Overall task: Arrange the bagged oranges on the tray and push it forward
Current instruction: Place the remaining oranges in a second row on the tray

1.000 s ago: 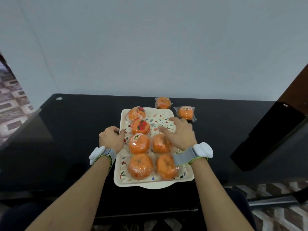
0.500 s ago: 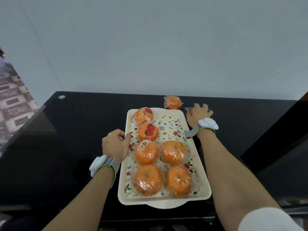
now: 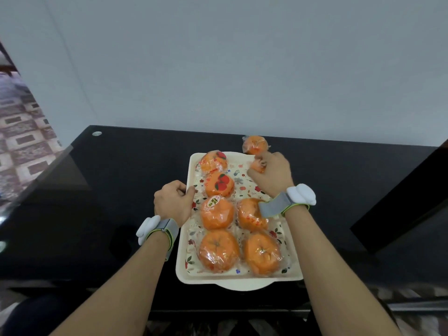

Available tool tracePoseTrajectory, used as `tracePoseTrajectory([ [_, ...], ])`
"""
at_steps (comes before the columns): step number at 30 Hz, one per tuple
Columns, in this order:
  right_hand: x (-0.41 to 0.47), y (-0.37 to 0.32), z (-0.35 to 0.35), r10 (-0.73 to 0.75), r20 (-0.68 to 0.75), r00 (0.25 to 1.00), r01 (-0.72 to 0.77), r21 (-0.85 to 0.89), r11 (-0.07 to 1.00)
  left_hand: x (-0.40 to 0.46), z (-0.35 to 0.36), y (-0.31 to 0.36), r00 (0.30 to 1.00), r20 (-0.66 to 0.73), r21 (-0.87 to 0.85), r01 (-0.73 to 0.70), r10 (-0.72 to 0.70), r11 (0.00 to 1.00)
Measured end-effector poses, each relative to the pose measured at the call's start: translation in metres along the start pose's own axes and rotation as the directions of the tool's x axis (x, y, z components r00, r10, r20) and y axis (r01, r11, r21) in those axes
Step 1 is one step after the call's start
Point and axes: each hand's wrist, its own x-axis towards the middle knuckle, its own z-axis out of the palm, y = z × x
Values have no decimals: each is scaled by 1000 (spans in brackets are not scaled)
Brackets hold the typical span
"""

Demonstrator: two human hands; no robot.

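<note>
A cream floral tray (image 3: 184, 267) lies on the black table with several bagged oranges in two columns, among them one with a red fruit sticker (image 3: 219, 184) and one at the near right (image 3: 262, 253). My left hand (image 3: 173, 201) grips the tray's left rim. Over the tray's far right corner, my right hand (image 3: 272, 174) is closed on a bagged orange (image 3: 258, 165), which is mostly hidden by the fingers. Another bagged orange (image 3: 255, 144) lies on the table just beyond that corner.
The black glass table (image 3: 97, 190) reaches to a grey wall at the back. A dark panel (image 3: 400, 202) slants across the right side. The tray's near edge overhangs the table's front edge slightly.
My right hand reached to the orange right of the tray, closed on it and carried it back over the tray's far right corner. My left hand stayed on the rim.
</note>
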Motion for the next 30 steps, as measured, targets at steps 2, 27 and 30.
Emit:
tracePoseTrajectory([
  [2, -13, -7, 2, -6, 75, 997, 5, 13, 1000, -1, -1, 1, 1000, -2, -7, 2, -2, 1000],
  [27, 100, -10, 38, 90, 119, 989, -59, -243, 968, 4, 0, -5, 1000, -12, -14, -7, 7, 1000],
  [30, 116, -5, 51, 116, 185, 976, -59, -291, 955, 3, 0, -5, 1000, -2, -20, 10, -10, 1000],
])
